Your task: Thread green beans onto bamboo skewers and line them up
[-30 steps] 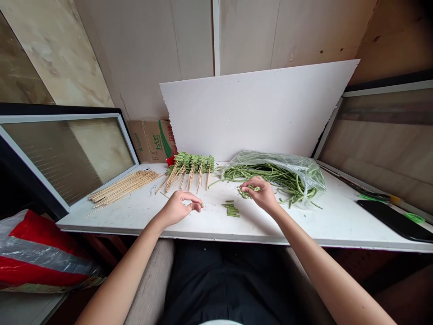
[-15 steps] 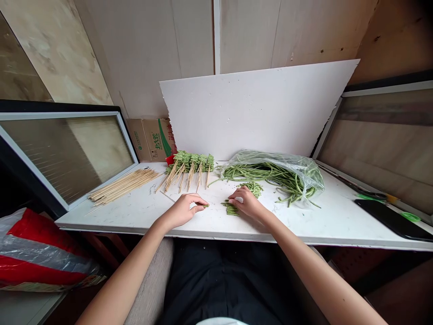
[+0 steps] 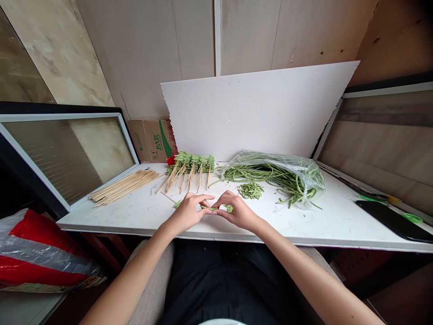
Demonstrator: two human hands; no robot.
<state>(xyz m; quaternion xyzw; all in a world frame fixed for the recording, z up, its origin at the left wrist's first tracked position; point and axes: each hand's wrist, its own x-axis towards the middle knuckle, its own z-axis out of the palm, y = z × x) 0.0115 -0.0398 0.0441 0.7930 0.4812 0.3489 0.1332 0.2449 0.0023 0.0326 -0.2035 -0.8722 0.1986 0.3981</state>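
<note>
My left hand and my right hand meet at the front middle of the white table. Both pinch short green bean pieces held between their fingertips, and the left seems to hold a thin bamboo skewer whose end shows at its left. A small heap of cut bean pieces lies just behind my right hand. Behind that, long green beans spill from a clear plastic bag.
Finished bean skewers lie in a row at the back. A pile of bare bamboo skewers lies at the left. A cardboard box, a white board, glass-framed panels on both sides, a black phone at right.
My right hand left the heap by the bag, came down on the small row of cut pieces and carried them left to my left hand. The hands now touch at the fingertips.
</note>
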